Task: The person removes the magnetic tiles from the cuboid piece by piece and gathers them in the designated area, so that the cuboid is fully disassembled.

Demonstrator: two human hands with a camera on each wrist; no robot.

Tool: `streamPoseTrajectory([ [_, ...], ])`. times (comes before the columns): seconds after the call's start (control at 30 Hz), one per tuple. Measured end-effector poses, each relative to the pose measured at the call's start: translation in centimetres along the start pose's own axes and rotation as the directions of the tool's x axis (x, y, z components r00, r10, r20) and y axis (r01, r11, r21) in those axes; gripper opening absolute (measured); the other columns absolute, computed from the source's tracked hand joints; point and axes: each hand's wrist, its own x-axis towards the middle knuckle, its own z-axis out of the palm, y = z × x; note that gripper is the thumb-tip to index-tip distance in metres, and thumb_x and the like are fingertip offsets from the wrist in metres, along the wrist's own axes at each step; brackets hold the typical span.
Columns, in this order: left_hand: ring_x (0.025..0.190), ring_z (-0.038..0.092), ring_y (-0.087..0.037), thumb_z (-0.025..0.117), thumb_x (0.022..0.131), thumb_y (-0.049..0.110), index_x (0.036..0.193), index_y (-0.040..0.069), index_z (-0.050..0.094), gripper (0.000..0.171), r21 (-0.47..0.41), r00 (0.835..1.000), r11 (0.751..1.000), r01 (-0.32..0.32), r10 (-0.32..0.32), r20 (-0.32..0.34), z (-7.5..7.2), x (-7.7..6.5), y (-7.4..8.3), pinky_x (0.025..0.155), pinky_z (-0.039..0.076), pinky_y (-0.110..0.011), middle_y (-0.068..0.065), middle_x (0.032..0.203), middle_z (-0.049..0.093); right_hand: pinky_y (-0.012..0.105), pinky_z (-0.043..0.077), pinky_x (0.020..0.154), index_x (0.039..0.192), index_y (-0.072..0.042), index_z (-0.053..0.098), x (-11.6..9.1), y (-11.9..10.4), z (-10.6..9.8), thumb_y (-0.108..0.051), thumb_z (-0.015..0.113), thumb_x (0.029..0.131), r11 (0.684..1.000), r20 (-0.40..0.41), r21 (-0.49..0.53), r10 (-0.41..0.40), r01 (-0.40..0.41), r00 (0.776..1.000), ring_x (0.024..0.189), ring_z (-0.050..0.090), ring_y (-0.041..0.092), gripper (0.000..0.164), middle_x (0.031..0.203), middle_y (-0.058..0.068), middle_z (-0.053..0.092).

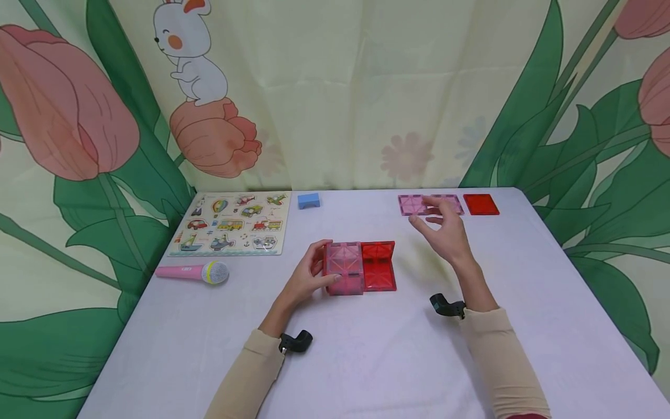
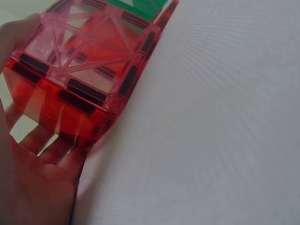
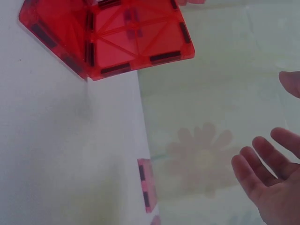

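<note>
right hand (image 1: 448, 237) partly hides pink tiles (image 1: 412, 205); red tile (image 1: 481, 205) beside; microphone (image 1: 193, 272) left

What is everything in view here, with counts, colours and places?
tile structure: 1, pink and red, mid-table
pink tiles: 2 seen, pink, far edge, partly behind the right hand
red tile: 1 seen, red, right of those
blue block: 1, blue, far edge
picture board: 1, cream, multicoloured vehicles, far left
microphone: 1, pink, silvery head, near the board
table: 1, white covering, under everything
backdrop: pale, printed tulips and rabbit, behind
wrist cameras: 2, black, one per wrist
sleeves: 2, beige, forearms
left hand: 1, gripping the structure
right hand: 1, above the table
</note>
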Motion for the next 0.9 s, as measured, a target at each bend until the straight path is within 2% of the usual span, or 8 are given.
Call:
streamPoseTrajectory([
  [0.23, 0.135, 0.051, -0.027, 0.079, 0.082, 0.021, 0.148, 0.03, 0.038, 0.077, -0.008, 1.0, 1.0, -0.004, 0.003, -0.007, 0.0, 0.0, 0.2, 0.114, 0.044, -0.044, -0.008, 0.144, 0.048, 0.057, 0.047, 0.107, 0.145, -0.009, 0.047, -0.1, -0.1, 1.1, -0.033, 0.074, 0.09, 0.999, 0.093, 0.0, -0.033, 0.033, 0.995, 0.127, 0.053, 0.036, 0.066, 0.139, 0.019, 0.054],
  [0.53, 0.135, 0.05, -0.027, 0.078, 0.083, 0.02, 0.148, 0.028, 0.037, 0.078, -0.011, 1.0, 1.0, -0.005, 0.005, 0.008, -0.1, 0.0, 0.1, 0.114, 0.043, -0.044, -0.009, 0.145, 0.048, 0.058, 0.048, 0.106, 0.145, -0.012, 0.047, -0.4, -0.1, 2.3, -0.036, 0.074, 0.09, 0.999, 0.213, 0.016, -0.046, 0.044, 0.976, 0.125, 0.055, 0.039, 0.065, 0.138, 0.016, 0.055],
  [0.9, 0.137, 0.049, -0.026, 0.079, 0.083, 0.022, 0.148, 0.03, 0.037, 0.078, -0.011, 1.0, 1.0, 0.005, -0.005, 0.004, -0.1, 0.0, 0.1, 0.115, 0.043, -0.043, -0.007, 0.146, 0.047, 0.057, 0.049, 0.106, 0.142, -0.012, 0.05, -0.9, -0.1, 3.3, -0.035, 0.075, 0.088, 0.997, 0.374, 0.022, -0.077, 0.074, 0.924, 0.125, 0.056, 0.035, 0.064, 0.139, 0.013, 0.056],
])
